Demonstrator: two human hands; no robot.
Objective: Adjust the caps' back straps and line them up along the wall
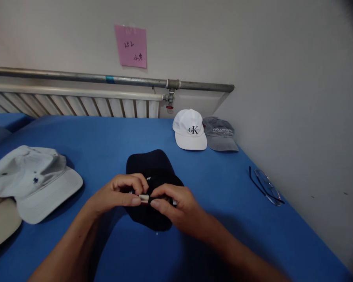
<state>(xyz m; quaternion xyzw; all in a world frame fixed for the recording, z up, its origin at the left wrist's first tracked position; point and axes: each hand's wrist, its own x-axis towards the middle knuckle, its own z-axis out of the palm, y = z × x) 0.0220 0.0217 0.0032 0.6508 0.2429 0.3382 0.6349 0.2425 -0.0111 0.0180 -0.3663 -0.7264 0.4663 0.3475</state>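
The left hand (122, 192) and the right hand (175, 203) are brought close together over a dark cap (150, 162), near the middle of the blue table (100, 145). A small metallic clasp (144, 199) is pinched between the left thumb and fingers; the dark cap is gripped just beside it by the closed right thumb and fingers. The brim of the dark cap is pointed toward the far side.

To the left, a pale cap with a small dark emblem (35, 196) is laid with its brim turned right, and a beige cap (4, 223) is partly cut off by the view's edge. At the far right, a white cap lettered "CK" (190, 129) is set beside a gray cap (220, 133). Glasses (267, 188) are placed near the right edge, by the wall (297, 98).

Beyond the table, a radiator (100, 106) and a metal pipe (76, 76) with a red-handled valve (170, 102) can be seen. A pink note (131, 47) is stuck above them.
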